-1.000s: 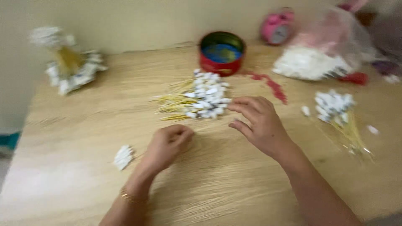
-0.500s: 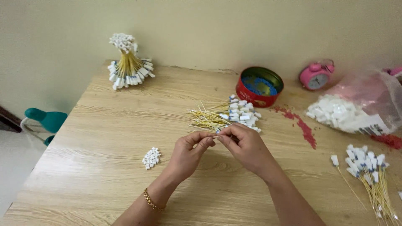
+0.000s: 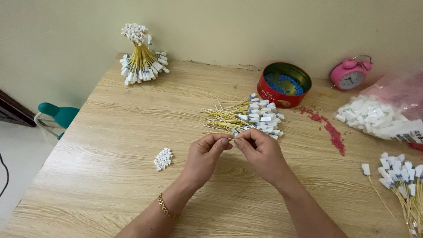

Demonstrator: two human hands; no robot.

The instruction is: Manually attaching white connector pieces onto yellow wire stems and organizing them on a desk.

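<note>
My left hand [image 3: 205, 154] and my right hand [image 3: 261, 150] meet over the middle of the wooden table [image 3: 110, 132], fingertips pinched together on a thin yellow wire with a small white connector [image 3: 231, 137]. Just beyond them lies a loose pile of yellow wires with white plugs [image 3: 246, 119]. A small cluster of white connectors [image 3: 163, 159] sits to the left of my left hand. A gold bracelet is on my left wrist.
A red round tin [image 3: 282, 86] with blue bits stands behind the pile, red bits [image 3: 328, 128] spilled beside it. A pink alarm clock [image 3: 350, 75], a bag of white connectors [image 3: 374, 117], a bound wire bundle [image 3: 141, 61] and more wires [image 3: 403, 185] lie around.
The camera has tilted up, showing more of the wall and table. My hands came together from apart and now pinch one wire in front of the pile.
</note>
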